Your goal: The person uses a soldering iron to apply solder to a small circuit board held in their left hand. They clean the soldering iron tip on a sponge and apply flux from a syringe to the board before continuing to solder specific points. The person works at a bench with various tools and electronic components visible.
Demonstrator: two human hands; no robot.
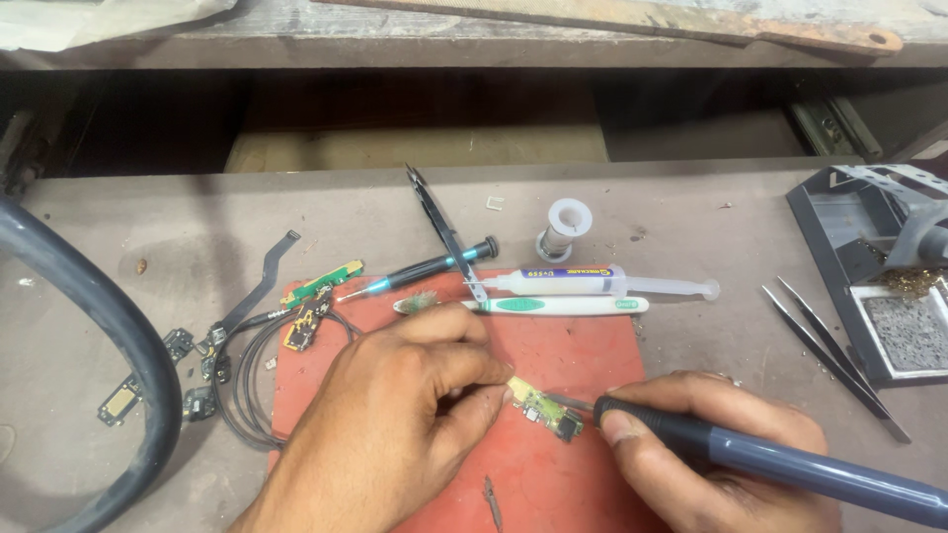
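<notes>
Left hand (395, 419) pinches board (541, 407), near end hidden under fingers. Right hand (706, 444) grips iron (790, 464); handle cut off at frame edge, tip hard to make out.

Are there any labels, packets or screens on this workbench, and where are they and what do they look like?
Syringe label: a dark blue and yellow band wrapped round the clear syringe, lying above the red mat.
Toothbrush handle: white with green patches, just below the syringe.
No packets or screens in view.
</notes>
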